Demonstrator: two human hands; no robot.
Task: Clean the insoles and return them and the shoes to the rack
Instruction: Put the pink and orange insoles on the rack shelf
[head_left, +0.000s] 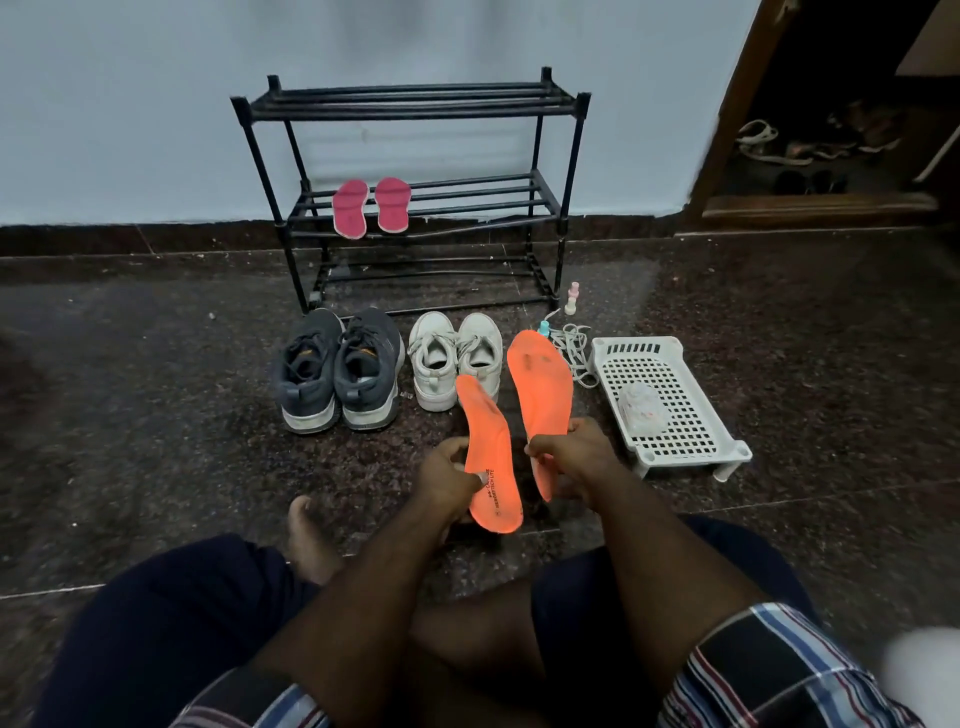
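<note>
Holding one orange insole each: left hand (447, 480) pinches the left insole (491, 457) at its heel end, right hand (569, 452) grips the right insole (540, 387) low down. Both long axes run away from the person, toes toward the rack (410, 192), straight ahead past the grey shoes (337, 371). Neither hand looks nearer it; pink insoles (371, 207) lie on its middle shelf.

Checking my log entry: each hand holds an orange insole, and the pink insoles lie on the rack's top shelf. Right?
Not quite. The head view shows the pink insoles on the rack's middle shelf, not the top one. The rest holds: left hand and right hand each hold an orange insole.
</note>
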